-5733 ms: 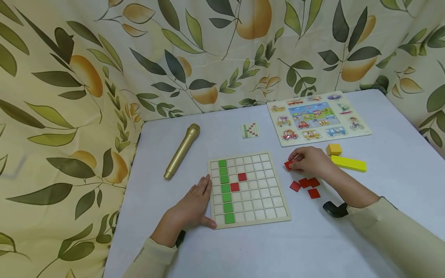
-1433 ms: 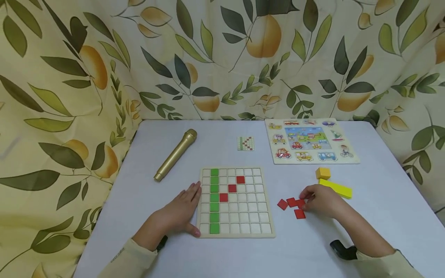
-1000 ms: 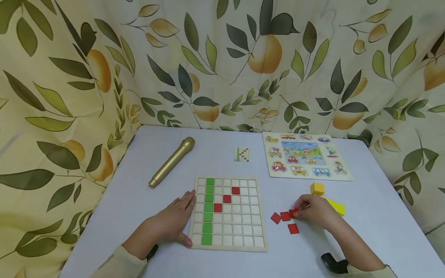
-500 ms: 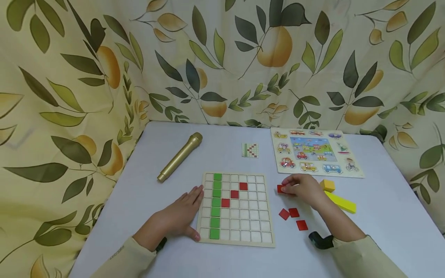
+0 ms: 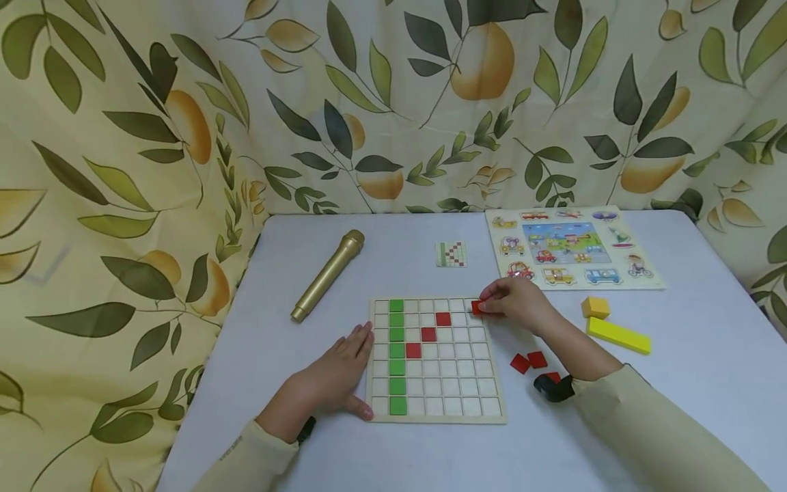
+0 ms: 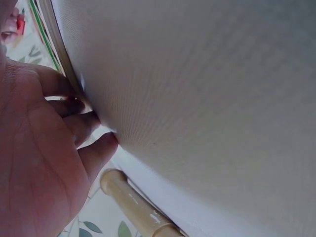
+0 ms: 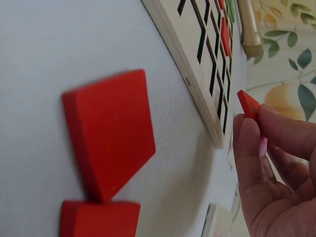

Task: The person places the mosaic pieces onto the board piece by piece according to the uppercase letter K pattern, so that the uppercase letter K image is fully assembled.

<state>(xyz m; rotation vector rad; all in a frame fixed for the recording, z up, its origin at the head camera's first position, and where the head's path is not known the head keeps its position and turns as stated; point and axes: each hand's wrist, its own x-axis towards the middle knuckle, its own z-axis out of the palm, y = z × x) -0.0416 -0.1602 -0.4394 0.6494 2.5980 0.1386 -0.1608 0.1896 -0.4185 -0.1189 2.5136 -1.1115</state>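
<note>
My right hand (image 5: 516,304) pinches a red square tile (image 5: 476,307) between thumb and fingers, over the top right corner of the wooden grid board (image 5: 443,419). The right wrist view shows that tile (image 7: 248,103) held tilted at the fingertips. Along the board's left edge rests my left hand (image 5: 335,376), fingers extended and thumb by the lower corner. Green tiles (image 5: 397,335) fill the second column. Three red tiles (image 5: 428,334) climb diagonally rightward beside them. Below my right hand lie loose red tiles (image 5: 520,363), one partly hidden by the black wrist device.
Behind the board lies a small pattern card (image 5: 451,254). A gold microphone (image 5: 328,275) is to its left, a picture puzzle board (image 5: 574,272) to its right. A yellow cube (image 5: 595,307) and a long yellow block (image 5: 618,335) lie at the right.
A third red tile has joined the diagonal on the board. My right hand has since picked another from the loose pile and carried it left to the board's corner. The left hand stays put.
</note>
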